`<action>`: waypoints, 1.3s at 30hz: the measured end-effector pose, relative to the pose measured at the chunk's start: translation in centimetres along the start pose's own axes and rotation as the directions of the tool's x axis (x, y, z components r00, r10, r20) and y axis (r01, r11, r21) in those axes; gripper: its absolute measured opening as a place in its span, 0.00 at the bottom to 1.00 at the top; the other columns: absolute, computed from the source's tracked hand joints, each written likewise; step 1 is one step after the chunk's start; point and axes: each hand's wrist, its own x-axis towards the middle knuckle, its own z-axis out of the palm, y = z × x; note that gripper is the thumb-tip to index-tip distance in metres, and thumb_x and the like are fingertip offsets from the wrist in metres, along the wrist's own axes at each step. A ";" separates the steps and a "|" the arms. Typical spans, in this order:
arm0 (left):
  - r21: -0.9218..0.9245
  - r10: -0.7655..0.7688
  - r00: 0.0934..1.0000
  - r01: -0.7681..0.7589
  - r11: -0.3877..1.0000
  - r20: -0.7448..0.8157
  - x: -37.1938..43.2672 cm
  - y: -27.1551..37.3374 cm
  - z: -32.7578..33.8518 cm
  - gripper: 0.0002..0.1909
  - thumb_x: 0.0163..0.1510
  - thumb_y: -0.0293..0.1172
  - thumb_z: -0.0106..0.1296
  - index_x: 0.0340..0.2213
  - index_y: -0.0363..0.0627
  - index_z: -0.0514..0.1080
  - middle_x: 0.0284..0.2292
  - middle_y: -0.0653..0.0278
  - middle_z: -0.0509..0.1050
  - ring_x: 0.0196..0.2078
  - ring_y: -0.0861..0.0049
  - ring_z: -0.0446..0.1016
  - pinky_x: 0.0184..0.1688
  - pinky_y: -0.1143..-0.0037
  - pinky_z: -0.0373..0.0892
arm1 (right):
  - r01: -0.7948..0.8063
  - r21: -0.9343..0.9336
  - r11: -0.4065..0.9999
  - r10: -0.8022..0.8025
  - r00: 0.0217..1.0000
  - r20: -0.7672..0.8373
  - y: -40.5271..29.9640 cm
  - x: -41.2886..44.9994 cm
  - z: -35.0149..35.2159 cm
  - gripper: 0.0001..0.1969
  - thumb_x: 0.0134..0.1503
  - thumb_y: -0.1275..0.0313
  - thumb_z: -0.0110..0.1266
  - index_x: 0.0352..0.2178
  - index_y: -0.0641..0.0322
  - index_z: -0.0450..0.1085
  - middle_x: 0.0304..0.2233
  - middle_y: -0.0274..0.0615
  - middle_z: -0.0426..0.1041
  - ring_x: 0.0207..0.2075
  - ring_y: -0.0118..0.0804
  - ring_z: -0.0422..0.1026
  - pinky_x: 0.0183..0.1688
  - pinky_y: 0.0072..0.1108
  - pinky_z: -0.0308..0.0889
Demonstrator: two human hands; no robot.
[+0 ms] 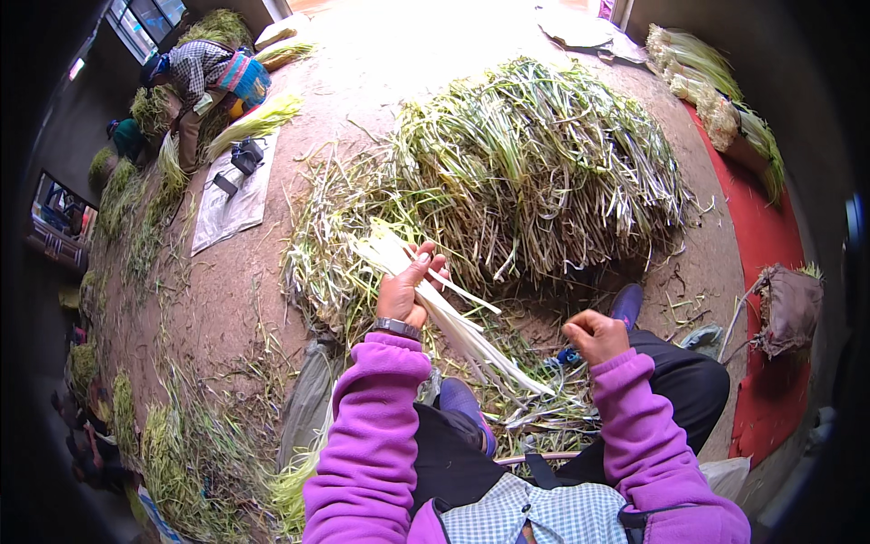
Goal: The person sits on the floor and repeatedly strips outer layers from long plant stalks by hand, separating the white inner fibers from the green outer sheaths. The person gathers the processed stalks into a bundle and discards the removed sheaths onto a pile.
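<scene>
My left hand (pixel 408 289) is closed around a bunch of pale, peeled leafy stalks (pixel 455 319). Their yellow-green tops point up and left, and the white ends slant down to the right over my shoes. My right hand (pixel 598 336) hangs apart from the bunch with curled fingers, above my right knee, and nothing shows in it. A large heap of unpeeled green stalks (pixel 530 170) lies in front of both hands, with dry brownish ends turned towards me. Stripped leaf scraps (pixel 544 421) litter the floor between my shoes.
Tied bundles of cleaned stalks (pixel 714 102) line the right wall by a red mat (pixel 761 238). A stuffed cloth bag (pixel 792 309) stands on the mat. At the upper left another person (pixel 204 75) bends beside a white sheet (pixel 238 204) bearing black items. Yellow-green stalks (pixel 299 483) lie by my left elbow.
</scene>
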 end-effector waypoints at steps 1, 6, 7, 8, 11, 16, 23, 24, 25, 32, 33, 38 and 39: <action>0.005 0.008 1.000 -0.007 1.000 -0.014 0.0 -0.1 0.1 0.15 0.45 0.21 0.45 0.38 0.41 0.59 0.35 0.60 0.68 0.33 0.70 0.69 0.32 0.72 0.69 | -0.036 -0.068 0.997 0.036 0.999 0.006 -2.5 -0.6 -0.6 0.07 0.41 0.69 0.55 0.24 0.58 0.69 0.13 0.36 0.68 0.16 0.30 0.69 0.20 0.18 0.63; 0.002 0.038 0.998 -0.038 0.999 -0.051 -0.1 -0.5 0.3 0.14 0.46 0.21 0.44 0.38 0.40 0.59 0.35 0.60 0.67 0.33 0.70 0.69 0.33 0.71 0.69 | 0.286 0.164 0.944 -0.297 0.954 0.046 -7.3 -2.4 -0.4 0.07 0.40 0.75 0.55 0.24 0.60 0.68 0.21 0.40 0.68 0.20 0.30 0.69 0.21 0.17 0.64; -0.009 0.042 0.997 -0.042 0.999 -0.061 -0.2 -0.5 0.5 0.14 0.46 0.20 0.43 0.37 0.40 0.59 0.36 0.60 0.67 0.33 0.70 0.69 0.33 0.70 0.69 | 0.342 0.205 0.917 -0.365 0.927 0.088 -7.8 -2.9 0.2 0.08 0.39 0.76 0.55 0.25 0.60 0.67 0.23 0.40 0.68 0.22 0.31 0.69 0.22 0.18 0.65; -0.014 0.043 0.997 -0.044 0.999 -0.066 -0.2 -0.5 0.5 0.14 0.46 0.20 0.43 0.37 0.40 0.59 0.35 0.60 0.67 0.33 0.70 0.69 0.33 0.70 0.69 | 0.345 0.252 0.904 -0.392 0.904 0.168 -8.7 -3.4 0.4 0.08 0.40 0.77 0.53 0.27 0.60 0.67 0.23 0.41 0.68 0.22 0.33 0.69 0.24 0.19 0.65; -0.033 0.050 0.996 -0.053 0.998 -0.068 -0.4 -0.6 0.8 0.13 0.46 0.20 0.43 0.37 0.41 0.60 0.35 0.60 0.67 0.33 0.70 0.69 0.33 0.70 0.69 | 0.366 0.212 0.906 -0.408 0.889 0.209 -7.5 -4.0 3.4 0.09 0.43 0.76 0.50 0.30 0.60 0.67 0.26 0.41 0.69 0.25 0.39 0.69 0.27 0.21 0.65; -0.036 0.061 0.996 -0.064 0.997 -0.072 -0.5 -0.8 1.0 0.13 0.46 0.21 0.44 0.37 0.41 0.60 0.34 0.61 0.68 0.32 0.71 0.69 0.32 0.71 0.69 | 0.406 0.040 0.913 -0.408 0.912 0.044 -5.9 -3.4 5.1 0.11 0.43 0.76 0.49 0.32 0.59 0.66 0.30 0.41 0.67 0.28 0.41 0.68 0.28 0.22 0.65; -0.051 0.006 0.999 -0.008 0.999 -0.042 -0.4 -0.9 0.8 0.13 0.46 0.23 0.45 0.37 0.43 0.60 0.35 0.61 0.68 0.34 0.71 0.69 0.33 0.71 0.68 | 0.355 0.133 0.925 -0.365 0.929 0.063 -5.9 -2.9 5.8 0.11 0.43 0.77 0.50 0.32 0.62 0.66 0.27 0.43 0.67 0.25 0.39 0.69 0.27 0.21 0.64; -0.055 0.000 1.000 -0.002 0.998 -0.030 -0.5 -0.9 0.8 0.14 0.46 0.23 0.45 0.37 0.44 0.60 0.35 0.61 0.68 0.34 0.71 0.68 0.34 0.70 0.68 | 0.328 0.183 0.927 -0.344 0.937 0.063 -6.0 -3.0 6.0 0.11 0.43 0.75 0.50 0.32 0.62 0.66 0.26 0.43 0.67 0.25 0.39 0.69 0.27 0.21 0.65; -0.058 -0.006 1.000 0.005 0.998 -0.017 -0.5 -0.9 0.9 0.14 0.47 0.23 0.45 0.37 0.44 0.60 0.35 0.62 0.68 0.35 0.71 0.68 0.35 0.70 0.67 | 0.299 0.233 0.925 -0.322 0.945 0.064 -6.0 -3.1 6.2 0.11 0.44 0.73 0.50 0.32 0.61 0.66 0.26 0.43 0.67 0.25 0.39 0.69 0.26 0.21 0.65; -0.082 -0.020 1.000 0.021 0.996 0.022 -0.7 -1.2 1.2 0.16 0.46 0.22 0.45 0.38 0.43 0.58 0.34 0.62 0.67 0.34 0.71 0.68 0.33 0.70 0.68 | 0.076 0.449 0.890 -0.148 0.981 0.128 -5.9 -3.3 6.8 0.10 0.43 0.75 0.52 0.31 0.65 0.65 0.26 0.43 0.69 0.23 0.27 0.69 0.26 0.16 0.65; -0.092 -0.024 0.999 0.026 0.995 0.027 -0.7 -1.3 1.3 0.16 0.46 0.22 0.46 0.38 0.43 0.58 0.34 0.62 0.67 0.34 0.71 0.68 0.34 0.70 0.68 | 0.014 0.481 0.876 -0.103 0.982 0.159 -5.8 -3.2 6.8 0.10 0.44 0.75 0.52 0.30 0.66 0.65 0.25 0.40 0.69 0.24 0.25 0.68 0.26 0.15 0.64; -0.034 -0.030 0.996 0.033 0.999 0.078 -0.9 -1.3 1.6 0.17 0.46 0.22 0.46 0.39 0.43 0.57 0.36 0.61 0.67 0.34 0.71 0.69 0.34 0.70 0.68 | -0.297 0.566 0.769 0.067 0.918 0.391 -4.6 -3.0 6.5 0.07 0.47 0.75 0.49 0.28 0.68 0.65 0.21 0.35 0.69 0.22 0.21 0.67 0.27 0.13 0.64; -0.017 -0.030 0.996 0.032 0.999 0.088 -1.0 -1.4 1.6 0.17 0.46 0.22 0.46 0.39 0.42 0.57 0.36 0.61 0.67 0.34 0.71 0.69 0.34 0.70 0.68 | -0.353 0.581 0.733 0.082 0.894 0.440 -4.5 -2.9 6.5 0.07 0.48 0.75 0.49 0.28 0.68 0.65 0.21 0.36 0.69 0.22 0.21 0.67 0.27 0.13 0.64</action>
